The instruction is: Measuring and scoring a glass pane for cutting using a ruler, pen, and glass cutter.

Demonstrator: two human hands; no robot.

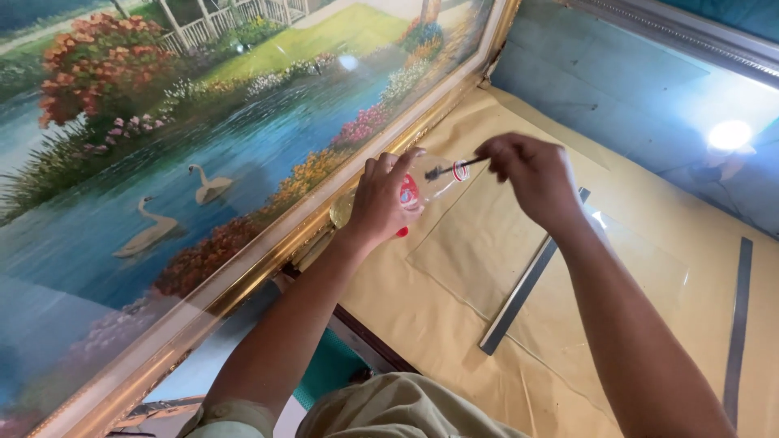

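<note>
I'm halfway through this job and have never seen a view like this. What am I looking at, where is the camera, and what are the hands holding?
There is one picture, taken from a camera on the person's head, looking down at their own bare hands. The left hand holds a clear plastic bottle with a red label. The right hand pinches a thin dark tool at the bottle's mouth. Below lies a tan paper-covered table with a sheet of glass and a metal ruler. On the left stands a gold-framed painting of swans.
</note>
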